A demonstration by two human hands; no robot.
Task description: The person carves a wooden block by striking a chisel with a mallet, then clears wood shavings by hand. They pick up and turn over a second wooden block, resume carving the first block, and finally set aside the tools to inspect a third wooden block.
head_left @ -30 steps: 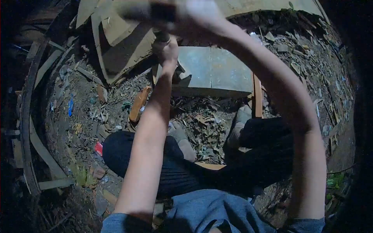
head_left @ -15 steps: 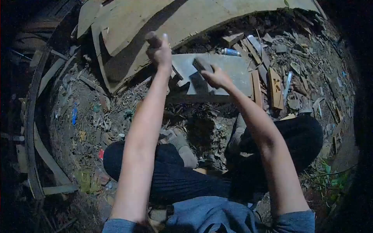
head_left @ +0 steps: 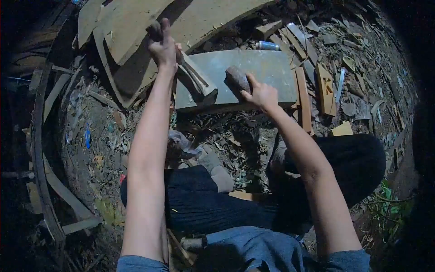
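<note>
My left hand [head_left: 163,52] is closed with its thumb raised, gripping a dark round-ended wooden handle [head_left: 154,31]. Below that hand, a long pale wooden piece [head_left: 198,78] with a groove along it slants down onto the grey board [head_left: 267,97]. How the handle and this piece join is hidden by my fingers. To the right, my right hand [head_left: 263,95] is closed on the end of a rough grey-brown block [head_left: 238,78], thumb and fingers along its side. The block lies slantwise over the middle of the board.
A blue and silver can [head_left: 267,46] lies behind the board. Wood offcuts, including a notched yellowish block [head_left: 326,89], lie to the right. Large curved wooden slabs [head_left: 136,41] extend across the back left. My bent legs [head_left: 335,158] flank the littered ground.
My left hand has moved left and up, and the grooved wooden piece now shows plainly. My right hand has shifted slightly right and down with the block. The view has also shifted.
</note>
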